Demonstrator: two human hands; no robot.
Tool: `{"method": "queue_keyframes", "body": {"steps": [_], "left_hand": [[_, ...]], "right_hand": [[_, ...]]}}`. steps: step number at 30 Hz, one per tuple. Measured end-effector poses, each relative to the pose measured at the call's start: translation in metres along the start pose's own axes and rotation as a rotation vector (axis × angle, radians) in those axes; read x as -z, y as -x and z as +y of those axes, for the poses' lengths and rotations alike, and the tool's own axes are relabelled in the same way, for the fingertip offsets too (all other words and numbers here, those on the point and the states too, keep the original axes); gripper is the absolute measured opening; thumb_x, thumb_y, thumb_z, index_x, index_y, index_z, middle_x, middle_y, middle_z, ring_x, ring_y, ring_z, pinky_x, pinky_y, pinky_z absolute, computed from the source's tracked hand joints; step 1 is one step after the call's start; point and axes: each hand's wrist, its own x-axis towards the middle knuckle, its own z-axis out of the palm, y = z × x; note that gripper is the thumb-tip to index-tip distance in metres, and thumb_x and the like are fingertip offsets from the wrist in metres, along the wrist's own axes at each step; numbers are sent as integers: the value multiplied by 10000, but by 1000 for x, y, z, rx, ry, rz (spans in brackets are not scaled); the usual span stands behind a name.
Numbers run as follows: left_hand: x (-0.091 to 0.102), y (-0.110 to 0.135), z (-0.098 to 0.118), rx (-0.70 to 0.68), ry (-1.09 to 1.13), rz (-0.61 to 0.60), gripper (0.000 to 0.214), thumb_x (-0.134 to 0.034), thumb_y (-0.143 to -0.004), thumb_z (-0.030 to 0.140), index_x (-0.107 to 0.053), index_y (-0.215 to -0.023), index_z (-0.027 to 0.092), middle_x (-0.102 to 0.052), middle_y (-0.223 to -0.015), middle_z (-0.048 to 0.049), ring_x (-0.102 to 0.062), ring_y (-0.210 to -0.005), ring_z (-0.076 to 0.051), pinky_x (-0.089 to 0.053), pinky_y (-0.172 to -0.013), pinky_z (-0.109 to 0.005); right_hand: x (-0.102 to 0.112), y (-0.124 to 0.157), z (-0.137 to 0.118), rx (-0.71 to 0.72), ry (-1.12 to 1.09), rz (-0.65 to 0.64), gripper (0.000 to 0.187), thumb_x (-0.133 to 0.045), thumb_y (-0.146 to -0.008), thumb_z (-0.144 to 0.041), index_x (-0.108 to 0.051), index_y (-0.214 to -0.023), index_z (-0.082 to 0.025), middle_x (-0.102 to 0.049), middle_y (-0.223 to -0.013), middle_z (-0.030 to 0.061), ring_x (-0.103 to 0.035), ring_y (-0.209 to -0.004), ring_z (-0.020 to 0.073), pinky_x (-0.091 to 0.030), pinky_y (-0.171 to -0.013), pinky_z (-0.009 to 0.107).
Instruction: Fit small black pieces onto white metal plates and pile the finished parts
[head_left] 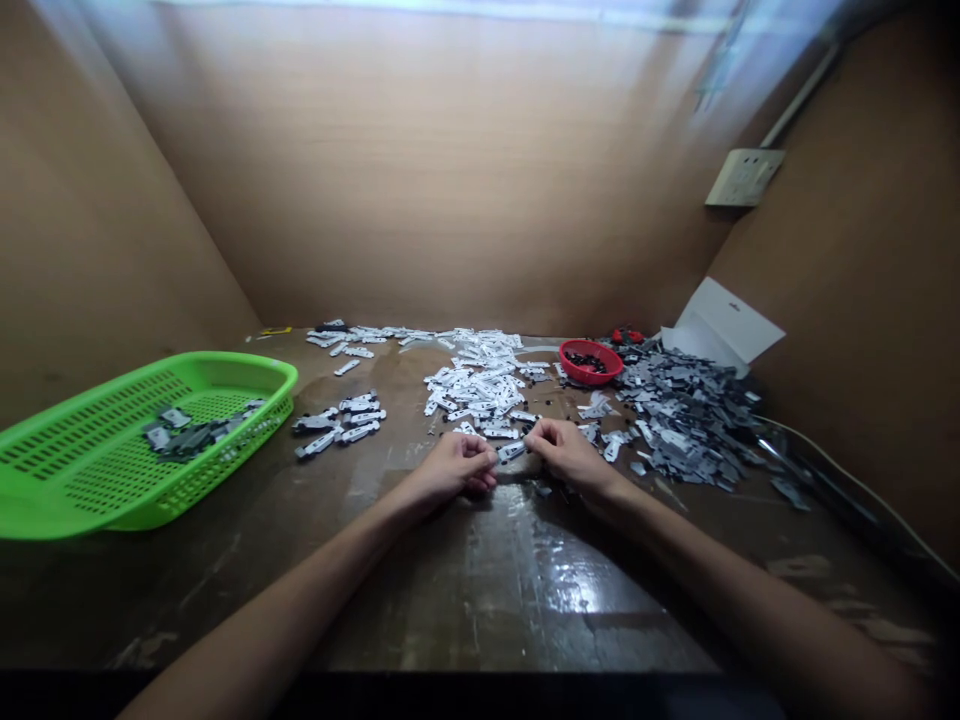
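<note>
1. Near the front of the table (420,600), between the two hands, sits the small silver-white part (511,451), just in front of the white pile (480,380). Keep it there, in the light and apart from look-alike parts.
2. The left hand (461,462) has its thumb and fingers drawn together at the part's left end, and appears to pinch it there. A light, steady pinch suits so thin a part; squeezing could flex it.
3. The right hand (566,452) has its fingertips nearly closed at the other end. Whether they grip the part itself or a tiny dark piece, I cannot tell.
4. Let the left side steady while the right does the fine work, lining up straight before any pressing; a tilted push could slip off.
5. Both forearms reach in low over the table; resting them would probably calm the fingertips.
6. Mind the red bowl (592,377) of black pieces, beyond the right hand, and the grey heap (690,415) beside it: a wide elbow or wrist swing could scatter them.
</note>
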Motion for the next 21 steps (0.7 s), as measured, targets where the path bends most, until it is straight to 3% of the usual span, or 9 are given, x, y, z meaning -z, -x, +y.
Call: {"method": "queue_keyframes", "body": {"steps": [3,7,11,13,15,16,21], "left_hand": [[0,-2,-1,-17,-28,38,341,-648,-671,436,-548,-769,125,-613,-627,-34,-598,-541,-107,-476,-518,-212],[0,-2,1,-68,-77,67,360,-657,-648,464,-535,-696,128,-570,-545,-8,-548,-455,-93,-439,-436,-192],[11,-4,10,-138,165,215,310,-681,-649,402,-540,-668,126,-563,-554,-4,-534,-460,-75,-421,-435,-167],[27,-6,21,-233,462,402,259,-688,-658,336,-540,-678,125,-557,-570,3,-526,-464,-62,-415,-440,-156],[53,-3,35,-378,782,722,195,-670,-682,260,-535,-690,119,-544,-567,9,-506,-454,-47,-416,-445,-148],[67,0,42,-427,828,823,162,-630,-719,245,-521,-699,127,-530,-563,23,-495,-451,-35,-409,-446,-134],[129,23,67,-576,881,1061,225,-391,-871,305,-442,-696,173,-456,-521,69,-437,-418,-7,-367,-423,-82]], "right_hand": [[-5,2,-5,81,87,67,229,-519,-762,-339,-520,-634,-150,-499,-591,-19,-422,-545,94,-316,-498,201],[-2,3,-15,207,149,41,234,-511,-790,-346,-583,-675,-155,-570,-658,2,-501,-621,119,-376,-584,224],[9,0,-14,261,173,157,263,-501,-806,-378,-642,-915,-185,-631,-864,44,-558,-754,156,-412,-661,253],[16,-4,-6,222,165,247,309,-489,-811,-395,-623,-995,-185,-638,-924,60,-568,-743,161,-427,-661,266],[23,-8,2,199,189,322,333,-484,-811,-399,-613,-1021,-175,-641,-952,73,-572,-740,170,-434,-669,281],[27,-10,6,190,209,353,339,-482,-811,-399,-611,-1028,-173,-645,-944,75,-571,-723,170,-436,-667,287],[41,-14,12,198,263,431,333,-464,-818,-371,-595,-1057,-179,-647,-949,67,-573,-714,162,-444,-670,285]]}}
